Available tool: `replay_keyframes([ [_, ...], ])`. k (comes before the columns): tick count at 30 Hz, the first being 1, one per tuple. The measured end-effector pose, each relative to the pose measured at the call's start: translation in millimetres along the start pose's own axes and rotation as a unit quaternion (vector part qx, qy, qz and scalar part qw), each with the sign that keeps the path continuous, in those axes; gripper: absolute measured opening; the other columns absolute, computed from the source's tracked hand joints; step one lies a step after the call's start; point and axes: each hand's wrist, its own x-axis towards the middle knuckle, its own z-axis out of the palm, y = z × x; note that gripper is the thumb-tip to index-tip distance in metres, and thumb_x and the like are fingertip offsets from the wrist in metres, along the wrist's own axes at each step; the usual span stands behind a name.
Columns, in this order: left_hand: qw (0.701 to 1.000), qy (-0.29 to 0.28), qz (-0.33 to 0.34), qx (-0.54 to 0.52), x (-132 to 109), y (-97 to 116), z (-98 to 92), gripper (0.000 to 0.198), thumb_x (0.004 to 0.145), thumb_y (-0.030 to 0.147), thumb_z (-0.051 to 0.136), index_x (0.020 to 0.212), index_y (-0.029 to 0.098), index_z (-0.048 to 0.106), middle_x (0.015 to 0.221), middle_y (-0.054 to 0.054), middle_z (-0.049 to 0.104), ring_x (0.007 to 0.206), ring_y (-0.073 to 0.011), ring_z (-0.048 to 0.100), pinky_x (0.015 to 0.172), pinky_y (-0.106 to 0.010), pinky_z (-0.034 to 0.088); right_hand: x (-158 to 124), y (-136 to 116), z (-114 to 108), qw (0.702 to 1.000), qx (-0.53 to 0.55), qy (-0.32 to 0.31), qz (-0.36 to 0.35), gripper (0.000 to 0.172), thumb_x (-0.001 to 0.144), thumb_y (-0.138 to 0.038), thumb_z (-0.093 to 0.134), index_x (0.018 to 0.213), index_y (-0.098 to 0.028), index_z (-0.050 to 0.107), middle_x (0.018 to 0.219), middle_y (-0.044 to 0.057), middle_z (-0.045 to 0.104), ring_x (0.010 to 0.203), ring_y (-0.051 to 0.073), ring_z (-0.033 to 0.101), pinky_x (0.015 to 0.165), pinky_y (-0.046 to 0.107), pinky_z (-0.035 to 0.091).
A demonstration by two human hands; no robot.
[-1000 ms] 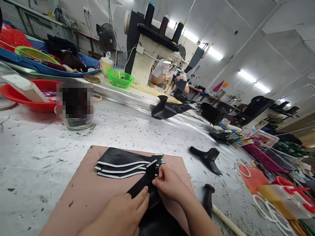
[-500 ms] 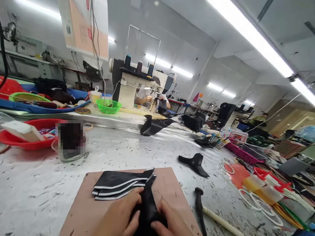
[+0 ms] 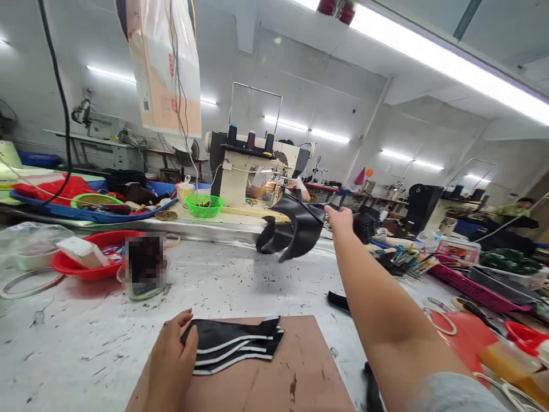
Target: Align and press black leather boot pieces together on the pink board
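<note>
My right hand [image 3: 342, 220] reaches far forward, its fingers closed on the edge of a curved black leather piece [image 3: 300, 223] that hangs above the table's far part. Near it another curled black piece [image 3: 268, 237] shows at the left. My left hand [image 3: 174, 346] rests at the left end of a stack of black pieces with white edges [image 3: 234, 337], thumb and fingers apart around the stack's end. The stack lies on a pinkish-brown board [image 3: 300, 366].
A red bowl [image 3: 92, 269] and a glass jar [image 3: 146, 286] stand at the left. Behind are a green basket [image 3: 205, 207] and a sewing machine [image 3: 235, 177] with a person's hands at it. A magenta basket [image 3: 476, 286] and a dark hammer [image 3: 372, 389] lie at right.
My right hand has gone from the board to the far side and taken hold of a black piece. The black piece on the board is gone from there. My left hand has moved left.
</note>
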Motion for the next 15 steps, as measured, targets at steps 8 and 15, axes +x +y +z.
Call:
replay_keyframes([
  [8,0.994,-0.068,0.021,0.081,-9.3,10.4,-0.7,0.033,0.078,0.040,0.049,0.099,0.018,0.060,0.101,-0.011,0.069,0.103,-0.0311,0.060,0.095,-0.051,0.040,-192.3,71.6,83.7,0.882,-0.096,-0.451,-0.097,0.068,0.046,-0.012,0.084,0.110,-0.023,0.066,0.119,0.007,0.064,0.113,0.031,0.054,0.097,0.038,0.039],
  [15,0.991,-0.127,0.045,-0.011,-19.6,23.4,-11.3,0.034,0.085,0.044,0.040,0.103,0.020,0.057,0.103,-0.008,0.066,0.085,-0.0200,0.064,0.071,-0.033,0.054,-222.8,75.5,67.7,0.855,-0.219,-0.467,-0.043,0.046,0.059,-0.010,0.061,0.104,-0.019,0.063,0.105,0.009,0.067,0.096,0.026,0.061,0.080,0.032,0.046],
])
